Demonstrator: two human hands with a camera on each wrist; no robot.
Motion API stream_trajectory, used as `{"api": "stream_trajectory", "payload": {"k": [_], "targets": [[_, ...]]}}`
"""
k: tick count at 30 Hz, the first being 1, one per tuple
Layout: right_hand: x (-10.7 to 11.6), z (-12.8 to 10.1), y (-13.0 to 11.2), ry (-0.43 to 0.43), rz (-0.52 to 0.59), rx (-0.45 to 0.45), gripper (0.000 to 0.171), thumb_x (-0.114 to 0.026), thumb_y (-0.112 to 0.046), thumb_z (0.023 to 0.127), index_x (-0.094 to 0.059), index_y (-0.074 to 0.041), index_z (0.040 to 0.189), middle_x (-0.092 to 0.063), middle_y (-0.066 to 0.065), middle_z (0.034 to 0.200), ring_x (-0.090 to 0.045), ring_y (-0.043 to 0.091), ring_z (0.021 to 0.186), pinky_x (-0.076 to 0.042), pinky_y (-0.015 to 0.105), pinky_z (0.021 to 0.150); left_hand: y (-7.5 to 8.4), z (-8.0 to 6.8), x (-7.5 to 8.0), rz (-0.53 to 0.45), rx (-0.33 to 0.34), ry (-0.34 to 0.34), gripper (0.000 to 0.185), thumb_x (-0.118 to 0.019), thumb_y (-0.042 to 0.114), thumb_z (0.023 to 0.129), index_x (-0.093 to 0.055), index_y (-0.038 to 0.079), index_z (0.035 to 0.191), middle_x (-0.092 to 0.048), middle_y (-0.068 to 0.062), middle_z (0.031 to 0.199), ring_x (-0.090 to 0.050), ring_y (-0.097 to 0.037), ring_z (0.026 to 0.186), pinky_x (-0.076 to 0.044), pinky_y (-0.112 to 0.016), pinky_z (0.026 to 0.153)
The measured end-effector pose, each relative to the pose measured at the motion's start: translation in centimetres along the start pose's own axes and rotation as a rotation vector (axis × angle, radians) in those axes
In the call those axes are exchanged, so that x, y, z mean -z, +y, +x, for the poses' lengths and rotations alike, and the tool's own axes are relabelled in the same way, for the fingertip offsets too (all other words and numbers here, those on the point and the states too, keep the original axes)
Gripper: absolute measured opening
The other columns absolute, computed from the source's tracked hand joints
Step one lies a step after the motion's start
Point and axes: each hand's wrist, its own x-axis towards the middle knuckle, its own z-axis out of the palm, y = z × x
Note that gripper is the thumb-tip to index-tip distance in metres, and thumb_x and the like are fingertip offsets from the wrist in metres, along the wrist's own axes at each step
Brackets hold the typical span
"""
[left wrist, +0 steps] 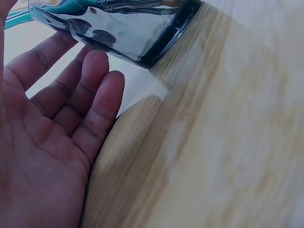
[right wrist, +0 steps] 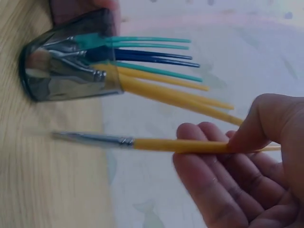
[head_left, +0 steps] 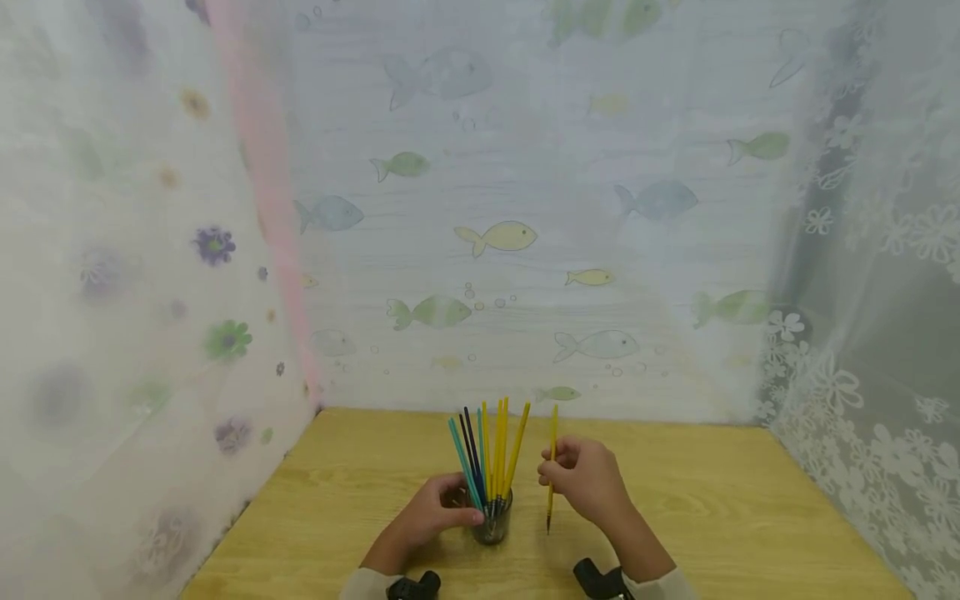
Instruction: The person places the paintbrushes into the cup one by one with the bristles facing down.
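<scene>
A clear glass (head_left: 491, 530) stands upright on the table, holding several paintbrushes with turquoise, dark blue and yellow handles (head_left: 500, 446). My left hand (head_left: 431, 513) holds the glass from its left side, thumb in front and fingers behind. In the left wrist view, fingers (left wrist: 97, 102) lie against and below the glass (left wrist: 128, 33); the thumb is hidden there. To the right of the glass, my right hand (head_left: 590, 481) pinches a yellow paintbrush (right wrist: 175, 145) by its handle between thumb and fingers. This brush is near upright, its bristles pointing down, close above the table.
The wooden table (head_left: 720, 500) extends to both sides of the hands. Behind it hangs a pale curtain (head_left: 525, 175) with printed fish. A flowered curtain (head_left: 135, 275) borders the left, and a sheer one with white flowers (head_left: 892, 367) the right.
</scene>
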Motion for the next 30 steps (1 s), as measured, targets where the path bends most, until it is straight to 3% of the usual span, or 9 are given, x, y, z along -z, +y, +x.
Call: {"api": "stream_trajectory", "payload": {"k": [6,17,24,30], "targets": [[0.3,-0.4,-0.6,0.047,0.117,0.067,0.013,-0.076,-0.014,0.095,-0.076,-0.007,0.107,-0.078,0.008,0.098,-0.077,0.021,0.087,-0.064,0.030,0.073,0.0,-0.1,-0.1,-0.009,0.016,-0.020,0.043,-0.079,0.022,0.093,-0.067,0.000,0.128,-0.072,-0.013,0.111,-0.068,-0.018,0.096,-0.057,-0.026,0.084],[-0.5,-0.1,-1.0,0.222,0.229,0.185,0.021,-0.083,-0.025,0.090,-0.075,-0.009,0.101,-0.079,0.007,0.091,-0.077,0.019,0.080,-0.064,0.032,0.072,0.1,0.2,0.1,0.009,0.026,-0.008,0.044,-0.078,0.025,0.094,-0.066,0.006,0.131,-0.071,-0.009,0.113,-0.069,-0.020,0.099,-0.057,-0.027,0.087],[-2.1,-0.2,-0.6,0.187,0.193,0.169,0.022,-0.084,-0.026,0.089,-0.076,-0.009,0.101,-0.077,0.003,0.089,-0.076,0.016,0.079,-0.063,0.027,0.071,0.2,0.2,0.1,0.002,0.034,-0.001,0.048,-0.079,0.025,0.094,-0.064,0.005,0.135,-0.072,-0.007,0.114,-0.068,-0.018,0.099,-0.057,-0.027,0.086],[-3.1,-0.3,-0.1,0.166,0.145,0.164,0.014,-0.083,-0.022,0.090,-0.076,-0.014,0.099,-0.076,0.001,0.090,-0.075,0.014,0.078,-0.062,0.024,0.070,0.3,0.2,0.1,-0.013,0.025,-0.008,0.049,-0.078,0.024,0.094,-0.064,0.002,0.135,-0.071,-0.011,0.115,-0.068,-0.018,0.099,-0.057,-0.027,0.085]]}}
